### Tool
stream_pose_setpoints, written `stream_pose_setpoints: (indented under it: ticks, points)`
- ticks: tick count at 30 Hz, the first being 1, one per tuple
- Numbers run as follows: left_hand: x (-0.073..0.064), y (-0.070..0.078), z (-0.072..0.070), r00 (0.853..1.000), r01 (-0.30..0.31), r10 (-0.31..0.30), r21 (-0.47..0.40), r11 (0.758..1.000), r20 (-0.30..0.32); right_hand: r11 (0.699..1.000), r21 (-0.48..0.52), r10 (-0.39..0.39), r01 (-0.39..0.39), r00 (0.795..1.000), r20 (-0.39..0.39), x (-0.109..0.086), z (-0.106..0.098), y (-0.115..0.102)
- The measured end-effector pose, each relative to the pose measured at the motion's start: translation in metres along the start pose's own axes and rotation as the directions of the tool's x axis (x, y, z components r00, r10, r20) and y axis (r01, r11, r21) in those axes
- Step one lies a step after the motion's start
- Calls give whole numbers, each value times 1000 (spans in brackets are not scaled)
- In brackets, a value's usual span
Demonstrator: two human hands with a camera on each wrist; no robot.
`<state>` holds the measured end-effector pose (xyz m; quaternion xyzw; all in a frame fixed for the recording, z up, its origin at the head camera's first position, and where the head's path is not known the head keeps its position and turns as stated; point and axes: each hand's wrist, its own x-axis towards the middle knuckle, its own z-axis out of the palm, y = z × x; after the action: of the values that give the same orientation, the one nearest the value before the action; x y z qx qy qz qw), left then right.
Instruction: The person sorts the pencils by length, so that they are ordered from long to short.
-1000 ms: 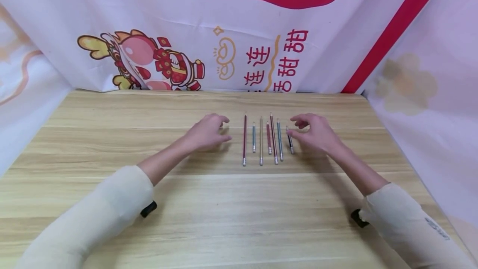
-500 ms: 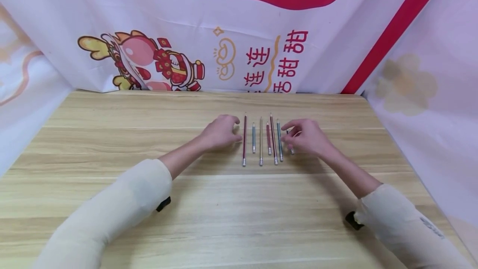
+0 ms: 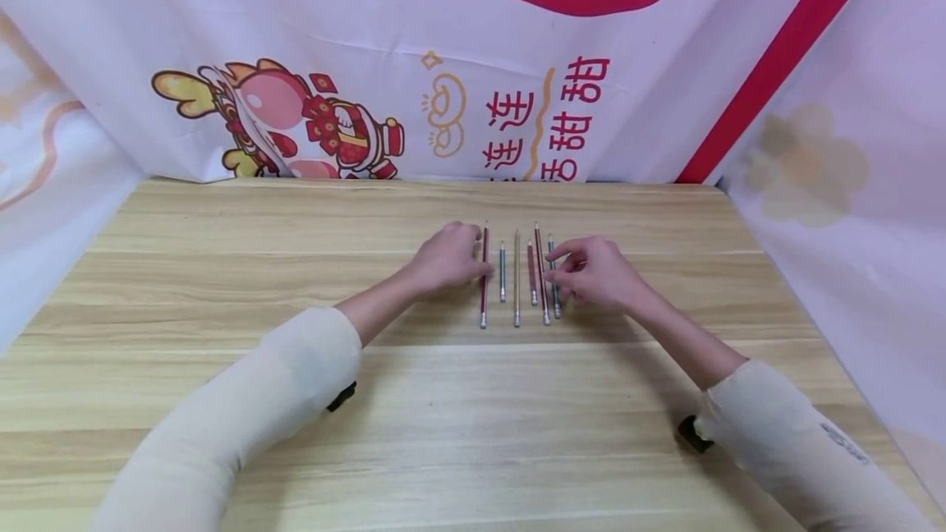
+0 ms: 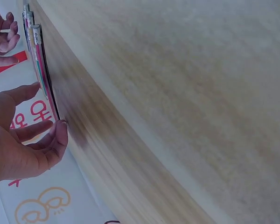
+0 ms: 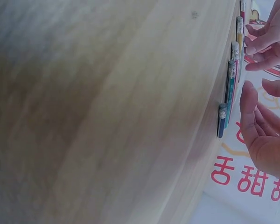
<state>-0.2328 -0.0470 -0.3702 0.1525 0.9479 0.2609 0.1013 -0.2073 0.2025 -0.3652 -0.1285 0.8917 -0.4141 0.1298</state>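
Several pencils lie side by side on the wooden table, erasers toward me. My left hand (image 3: 451,257) is at the leftmost, a long dark red pencil (image 3: 484,302), its thumb crossing over it in the head view; the fingers are loosely bent and apart. Right of that come a short blue pencil (image 3: 502,273), a tan pencil (image 3: 517,290), a short red pencil (image 3: 532,273), a long maroon pencil (image 3: 542,277) and a teal pencil (image 3: 556,298). Over the teal one hovers my right hand (image 3: 594,272), fingers parted, holding nothing. It hides a short dark pencil (image 5: 221,123), seen in the right wrist view.
The wooden table (image 3: 443,425) stretches out in front of and beside the pencils. A white printed cloth (image 3: 443,39) hangs along its back edge, and more cloth (image 3: 820,162) stands at the right side.
My left hand has moved right, from beside the dark red pencil to over it. My right hand has moved left, from the short dark pencil to above the teal one. The pencils lie as before.
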Motion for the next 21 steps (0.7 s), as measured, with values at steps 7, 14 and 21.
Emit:
stream_pose_setpoints:
  ticks: [7, 14, 21]
  points:
    - [0, 2, -1, 999, 32, -32, 13, 999, -1, 1000, 8, 23, -23, 1000, 11, 1, 0, 0]
    - [2, -4, -1, 999, 38, -38, -10, 999, 0, 999, -19, 33, -33, 999, 21, 1, 1, 1]
    - [3, -8, -2, 999, 40, -40, -53, 998, 2, 998, -44, 45, -44, 999, 23, 2, 4, -2]
